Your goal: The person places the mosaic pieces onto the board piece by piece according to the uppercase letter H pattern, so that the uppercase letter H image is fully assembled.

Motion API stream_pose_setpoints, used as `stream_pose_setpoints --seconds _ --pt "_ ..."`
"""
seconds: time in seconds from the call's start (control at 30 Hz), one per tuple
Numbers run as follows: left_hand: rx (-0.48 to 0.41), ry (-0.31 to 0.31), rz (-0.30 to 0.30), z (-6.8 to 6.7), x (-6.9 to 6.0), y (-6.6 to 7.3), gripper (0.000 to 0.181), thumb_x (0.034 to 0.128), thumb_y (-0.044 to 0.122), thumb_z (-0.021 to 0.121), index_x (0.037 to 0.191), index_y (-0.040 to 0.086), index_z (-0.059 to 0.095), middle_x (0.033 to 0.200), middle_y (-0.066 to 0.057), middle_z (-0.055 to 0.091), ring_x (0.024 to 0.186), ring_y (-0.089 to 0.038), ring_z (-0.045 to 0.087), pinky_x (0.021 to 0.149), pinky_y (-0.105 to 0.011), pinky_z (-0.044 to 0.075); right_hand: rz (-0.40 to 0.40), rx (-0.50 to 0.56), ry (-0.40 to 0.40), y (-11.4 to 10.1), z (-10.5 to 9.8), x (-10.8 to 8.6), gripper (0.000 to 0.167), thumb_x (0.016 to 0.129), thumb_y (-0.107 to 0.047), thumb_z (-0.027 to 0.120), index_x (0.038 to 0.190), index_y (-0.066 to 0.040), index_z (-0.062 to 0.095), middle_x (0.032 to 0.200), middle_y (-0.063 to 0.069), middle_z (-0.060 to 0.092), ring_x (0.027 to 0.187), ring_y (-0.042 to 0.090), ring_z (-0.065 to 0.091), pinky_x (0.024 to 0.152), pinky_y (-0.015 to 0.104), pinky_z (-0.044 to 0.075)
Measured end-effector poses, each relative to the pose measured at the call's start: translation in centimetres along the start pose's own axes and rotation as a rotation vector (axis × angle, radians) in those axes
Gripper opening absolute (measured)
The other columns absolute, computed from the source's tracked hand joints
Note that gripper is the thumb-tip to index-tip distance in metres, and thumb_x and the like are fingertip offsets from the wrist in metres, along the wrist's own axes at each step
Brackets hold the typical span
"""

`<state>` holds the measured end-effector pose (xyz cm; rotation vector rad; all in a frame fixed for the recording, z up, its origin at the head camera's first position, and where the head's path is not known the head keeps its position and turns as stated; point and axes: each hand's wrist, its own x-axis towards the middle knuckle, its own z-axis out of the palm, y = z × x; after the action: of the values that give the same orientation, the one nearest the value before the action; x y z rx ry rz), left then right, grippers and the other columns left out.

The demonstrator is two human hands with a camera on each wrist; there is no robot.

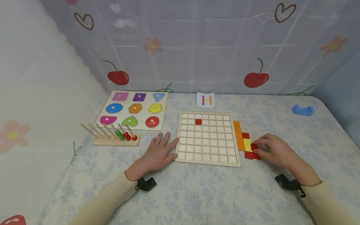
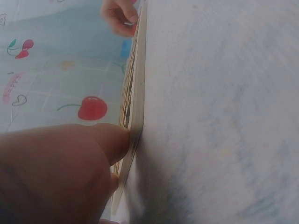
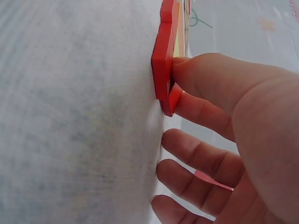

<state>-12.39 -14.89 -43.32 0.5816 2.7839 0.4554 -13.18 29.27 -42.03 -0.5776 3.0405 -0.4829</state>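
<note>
A wooden grid board (image 1: 206, 164) lies on the table with one red square (image 1: 198, 122) in an upper cell. My left hand (image 1: 158, 154) is spread at its left edge, thumb and forefinger touching the frame; the left wrist view shows these fingers against the board's side (image 2: 138, 102). Right of the board lie orange tiles (image 1: 240, 139), a yellow piece (image 1: 247, 145) and several red tiles (image 1: 248, 155). My right hand (image 1: 277, 153) pinches a red tile (image 1: 254, 147) between thumb and forefinger, beside the others; in the right wrist view the thumb partly hides this tile (image 3: 171, 103).
A shape puzzle board (image 1: 144, 125) and a wooden peg stand (image 1: 115, 142) with green and red beads are at the left. Behind the grid lies a small pattern card (image 1: 205, 100). At the far right is a blue holder (image 1: 303, 110). A printed curtain hangs behind the table.
</note>
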Motion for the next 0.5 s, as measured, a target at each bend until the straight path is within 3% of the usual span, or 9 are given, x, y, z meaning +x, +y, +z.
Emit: stream_pose_setpoints --seconds 0.5 --pt "-0.002 -0.001 0.005 -0.16 -0.05 0.06 0.065 0.1025 0.042 0.054 0.161 0.022 0.035 0.17 -0.02 0.019 0.157 -0.049 0.008 0.123 -0.068 0.012 0.018 -0.029 -0.013 -0.36 -0.11 0.11 0.033 0.083 -0.017 0.083 0.11 0.001 0.075 0.102 0.014 0.072 0.089 0.028 0.063 0.081 0.052 0.058"
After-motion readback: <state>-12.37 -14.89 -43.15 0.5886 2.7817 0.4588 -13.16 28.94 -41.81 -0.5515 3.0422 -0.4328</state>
